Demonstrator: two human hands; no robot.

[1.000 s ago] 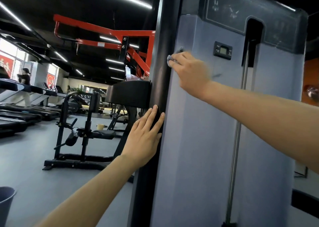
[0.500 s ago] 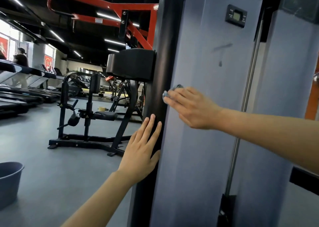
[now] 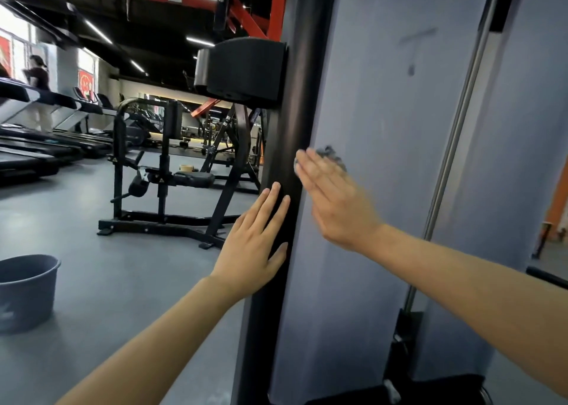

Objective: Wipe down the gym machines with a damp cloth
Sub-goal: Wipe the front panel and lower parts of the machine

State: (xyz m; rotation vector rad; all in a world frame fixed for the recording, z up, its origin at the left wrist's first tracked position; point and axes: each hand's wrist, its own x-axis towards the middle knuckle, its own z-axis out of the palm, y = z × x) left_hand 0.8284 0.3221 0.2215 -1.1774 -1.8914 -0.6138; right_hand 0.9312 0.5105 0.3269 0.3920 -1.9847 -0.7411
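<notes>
A gym hall with a grey floor (image 3: 107, 266), a dark ceiling with strip lights, and a row of treadmills (image 3: 37, 146) along the far left, where a person (image 3: 38, 78) stands by the windows. A grey bucket (image 3: 27, 291) sits on the floor at the left edge. In the middle distance is a black bench machine (image 3: 166, 195), with a red frame (image 3: 246, 7) overhead.

Filling the right half, close to the camera, is a tall weight machine: a grey-blue panel (image 3: 368, 251) edged on its left by a black post (image 3: 285, 112), which carries a black pad (image 3: 242, 69) higher up. A steel rod (image 3: 455, 134) runs down a slot to the right of the panel. A dark smudge (image 3: 412, 66) marks the panel near the top.

The left hand (image 3: 258, 247) lies flat on the post, fingers straight and slightly spread, pointing up. The right hand (image 3: 335, 201), blurred, presses a grey cloth (image 3: 330, 155) against the panel with straight fingers held together. The cloth peeks out above the fingertips, just beside the post and above the left hand. The two hands are near each other but apart.
</notes>
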